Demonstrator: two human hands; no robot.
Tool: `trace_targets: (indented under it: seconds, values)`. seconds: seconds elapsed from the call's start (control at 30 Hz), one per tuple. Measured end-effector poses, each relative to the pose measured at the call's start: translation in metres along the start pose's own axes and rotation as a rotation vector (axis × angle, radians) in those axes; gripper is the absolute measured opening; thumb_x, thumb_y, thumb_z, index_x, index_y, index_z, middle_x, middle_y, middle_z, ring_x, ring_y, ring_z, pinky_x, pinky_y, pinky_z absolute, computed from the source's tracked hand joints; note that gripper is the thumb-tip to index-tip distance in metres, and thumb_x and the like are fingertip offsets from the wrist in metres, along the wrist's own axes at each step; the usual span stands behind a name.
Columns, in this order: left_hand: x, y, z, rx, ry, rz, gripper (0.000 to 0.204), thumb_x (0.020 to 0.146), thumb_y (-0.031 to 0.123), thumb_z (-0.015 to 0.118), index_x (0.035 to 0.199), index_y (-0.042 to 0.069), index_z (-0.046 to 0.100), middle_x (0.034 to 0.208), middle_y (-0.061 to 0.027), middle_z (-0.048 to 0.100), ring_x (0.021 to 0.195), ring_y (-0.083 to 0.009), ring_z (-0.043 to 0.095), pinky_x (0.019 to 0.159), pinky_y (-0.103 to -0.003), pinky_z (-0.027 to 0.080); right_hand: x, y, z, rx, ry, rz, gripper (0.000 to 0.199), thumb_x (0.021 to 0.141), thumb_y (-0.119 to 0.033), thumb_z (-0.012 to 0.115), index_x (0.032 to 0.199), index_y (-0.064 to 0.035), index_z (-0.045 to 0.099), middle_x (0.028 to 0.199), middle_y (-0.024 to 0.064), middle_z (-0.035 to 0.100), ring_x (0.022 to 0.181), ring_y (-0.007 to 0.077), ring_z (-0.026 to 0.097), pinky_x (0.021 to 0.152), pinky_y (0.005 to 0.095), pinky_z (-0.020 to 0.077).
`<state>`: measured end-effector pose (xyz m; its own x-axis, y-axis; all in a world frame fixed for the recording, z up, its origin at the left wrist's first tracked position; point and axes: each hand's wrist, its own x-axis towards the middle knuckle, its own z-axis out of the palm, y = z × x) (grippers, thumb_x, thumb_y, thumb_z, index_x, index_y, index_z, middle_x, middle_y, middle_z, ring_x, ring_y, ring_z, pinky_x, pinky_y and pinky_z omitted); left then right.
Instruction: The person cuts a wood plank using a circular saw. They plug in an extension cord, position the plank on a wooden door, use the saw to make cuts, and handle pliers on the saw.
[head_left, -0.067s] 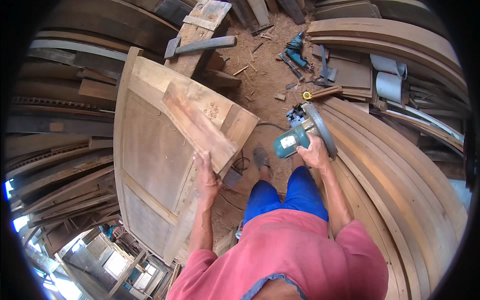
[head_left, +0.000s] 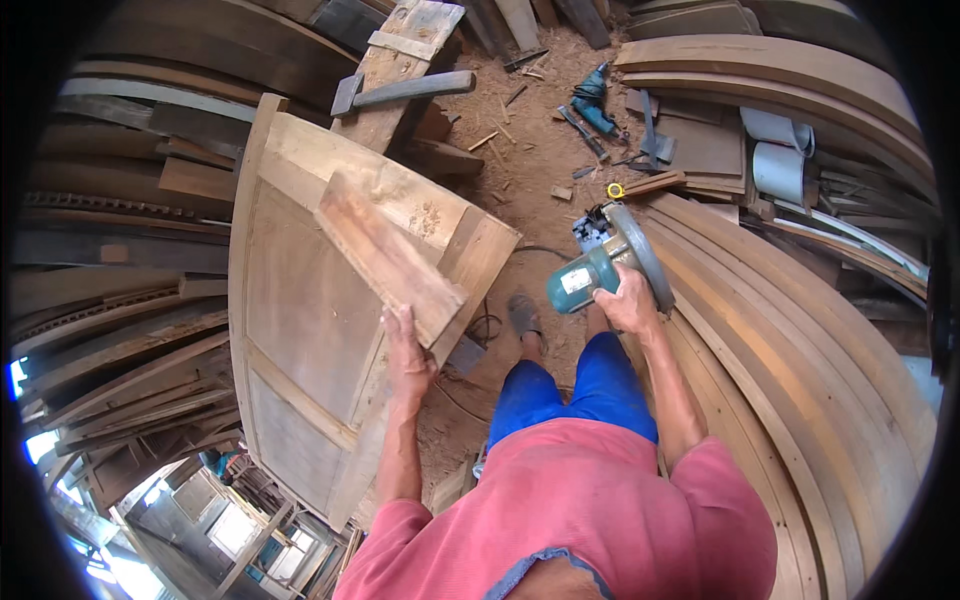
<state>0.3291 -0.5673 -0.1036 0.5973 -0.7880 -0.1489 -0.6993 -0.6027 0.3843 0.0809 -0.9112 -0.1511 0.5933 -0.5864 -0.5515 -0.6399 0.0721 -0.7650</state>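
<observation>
My left hand (head_left: 408,358) is closed on the near end of a short wooden board (head_left: 385,255), whose face has reddish-brown streaks. The board slants over a large framed wooden panel (head_left: 305,300) lying to my left; I cannot tell whether it rests on the panel. My right hand (head_left: 632,302) grips the handle of a green circular saw (head_left: 582,282) with a grey blade guard. The saw is held beside a stack of long wooden planks at my right, clear of the board.
Long curved-looking planks (head_left: 790,370) are stacked on my right. A hammer (head_left: 410,90) lies on a rough beam ahead. On the shavings-covered floor are a teal power drill (head_left: 592,105) and a chisel-like tool (head_left: 585,135). A yellow tape measure (head_left: 615,190) sits near the planks. A cord (head_left: 545,250) crosses the floor.
My left hand and the wooden board have shifted slightly left, and the board's angle has changed a little. The circular saw and my right hand stay in nearly the same place.
</observation>
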Motion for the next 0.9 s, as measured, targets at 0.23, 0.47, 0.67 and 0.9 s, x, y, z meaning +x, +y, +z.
trace_targets:
  seconds: [0.23, 0.47, 0.67, 0.9]
  values:
    - [-0.032, -0.058, -0.035, 0.225, -0.3, -0.377, 0.105, 0.074, 0.0, 0.063, 0.166, 0.01, 0.014, 0.165, -0.0371, 0.018, 0.154, -0.059, 0.012, 0.124, -0.068, 0.015, -0.007, 0.003, 0.036, -0.007, 0.063, -0.067, 0.035, 0.078, -0.02, 0.068, 0.106, 0.0002, 0.07, 0.092, 0.0246, 0.073, 0.089, 0.0376, 0.073, 0.084, 0.046, 0.0553]
    - [0.0, -0.03, -0.013, 0.367, -0.057, -0.003, 0.107, 0.082, 0.037, 0.076, 0.167, 0.008, 0.017, 0.169, -0.0342, 0.01, 0.159, -0.0512, 0.003, 0.126, -0.063, 0.005, -0.024, 0.003, 0.073, -0.002, 0.069, 0.009, 0.036, 0.077, -0.023, 0.069, 0.105, -0.0002, 0.07, 0.093, 0.0254, 0.072, 0.091, 0.039, 0.073, 0.083, 0.0466, 0.0553]
    - [0.038, 0.01, 0.046, 0.187, -0.22, 0.226, 0.111, 0.084, 0.044, 0.076, 0.164, -0.003, 0.014, 0.167, -0.0366, 0.012, 0.157, -0.0537, 0.007, 0.125, -0.064, 0.009, -0.015, 0.034, 0.127, 0.003, 0.031, 0.052, 0.036, 0.076, -0.022, 0.067, 0.104, 0.0013, 0.068, 0.096, 0.03, 0.07, 0.097, 0.0475, 0.07, 0.086, 0.0501, 0.054]
    - [0.036, 0.021, 0.087, 0.358, -0.1, 0.165, 0.115, 0.078, 0.025, 0.085, 0.162, -0.004, 0.012, 0.162, -0.0427, 0.015, 0.151, -0.06, 0.016, 0.122, -0.066, 0.019, 0.014, 0.089, 0.168, 0.037, -0.176, 0.133, 0.042, 0.078, -0.017, 0.068, 0.115, 0.0033, 0.066, 0.107, 0.0329, 0.07, 0.108, 0.0501, 0.066, 0.098, 0.0543, 0.0513]
